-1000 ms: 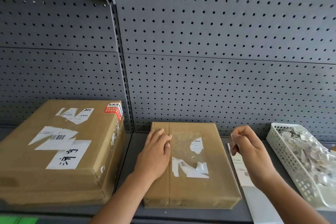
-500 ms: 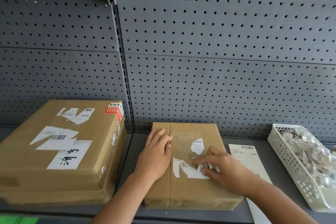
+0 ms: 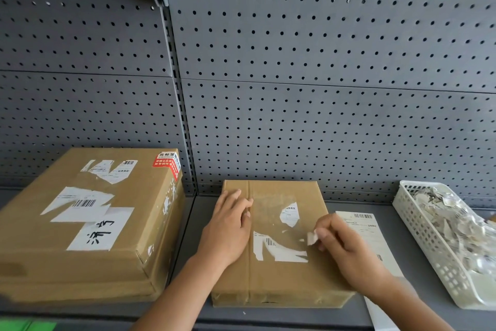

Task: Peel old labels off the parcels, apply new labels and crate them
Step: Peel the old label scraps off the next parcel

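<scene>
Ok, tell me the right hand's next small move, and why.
Probably carry the torn label scrap over to the white basket and drop it. The right hand pinches that scrap just above the small parcel, and the basket already holds similar peelings. More label remnants are stuck on the parcel, which the left hand presses flat.

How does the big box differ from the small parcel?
The big box is taller than the small parcel. The big box has a red sticker; the small parcel none. The left hand and right hand work on the small parcel, not the big box. Both: brown cardboard, torn labels.
</scene>
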The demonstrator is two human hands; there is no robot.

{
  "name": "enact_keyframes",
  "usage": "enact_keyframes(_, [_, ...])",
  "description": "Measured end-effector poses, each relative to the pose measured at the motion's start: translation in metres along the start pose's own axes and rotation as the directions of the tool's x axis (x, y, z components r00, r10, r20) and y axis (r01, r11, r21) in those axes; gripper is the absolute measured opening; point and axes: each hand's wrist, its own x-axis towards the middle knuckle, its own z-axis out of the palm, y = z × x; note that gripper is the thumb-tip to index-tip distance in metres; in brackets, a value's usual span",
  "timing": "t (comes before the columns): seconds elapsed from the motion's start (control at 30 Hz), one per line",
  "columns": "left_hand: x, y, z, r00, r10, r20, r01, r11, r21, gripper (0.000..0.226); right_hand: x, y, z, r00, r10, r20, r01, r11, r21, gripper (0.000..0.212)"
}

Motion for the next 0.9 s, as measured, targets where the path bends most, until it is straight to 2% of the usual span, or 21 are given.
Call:
enact_keyframes(0.07, [0.0,0.0,0.0,1.0,0.0,0.002,0.0,1.0,0.001,0.034,-0.001,-0.005,-0.004,0.99,0.121,-0.07,-0.103,0.969,0.225,0.021])
enact_keyframes(0.13, [0.0,-0.001,0.0,1.0,-0.003,0.003,0.003,1.0,0.0,0.035,0.002,-0.011,-0.009,0.972,0.224,-0.065,-0.178,0.892,0.415,0.025])
enact_keyframes(0.23, [0.0,-0.001,0.001,1.0,0.005,0.0,-0.005,1.0,0.005,0.035,0.005,-0.023,-0.011,0.979,0.201,-0.027,-0.167,0.874,0.457,0.049])
enact_keyframes(0.3, [0.0,0.0,0.001,1.0,0.006,-0.001,-0.006,1.0,0.001,0.035,0.007,-0.031,-0.009,0.985,0.166,-0.038,-0.144,0.929,0.342,0.062])
enact_keyframes(0.33, [0.0,0.0,0.001,1.0,0.006,0.002,-0.006,1.0,-0.002,0.035,0.008,-0.033,-0.007,0.986,0.159,-0.042,-0.139,0.944,0.299,0.057])
enact_keyframes(0.4, [0.0,0.0,0.0,1.0,0.003,0.006,-0.003,1.0,-0.002,0.035,0.013,-0.031,-0.002,0.99,0.141,-0.023,-0.133,0.967,0.219,0.032])
enact_keyframes(0.47, [0.0,0.0,0.001,1.0,0.003,0.005,-0.003,1.0,-0.001,0.036,0.018,-0.025,0.004,0.994,0.102,0.047,-0.105,0.992,0.068,0.002])
enact_keyframes(0.53, [0.0,0.0,0.001,1.0,0.004,0.001,-0.004,1.0,0.0,0.036,0.021,-0.022,0.01,0.991,0.068,0.119,-0.055,0.992,-0.115,0.023])
enact_keyframes(0.6, [0.0,-0.001,0.001,1.0,0.006,-0.003,-0.006,1.0,-0.003,0.035,0.026,-0.025,0.019,0.982,0.029,0.189,0.012,0.977,-0.211,0.035])
enact_keyframes(0.73, [0.001,-0.002,0.002,1.0,-0.002,0.0,0.002,1.0,-0.018,0.033,0.037,-0.035,0.042,0.954,-0.042,0.298,0.153,0.921,-0.359,0.03])
enact_keyframes(0.9, [0.0,-0.001,0.001,1.0,-0.01,0.01,0.01,1.0,-0.021,0.033,0.049,-0.039,0.056,0.951,0.015,0.308,0.146,0.857,-0.493,0.032])
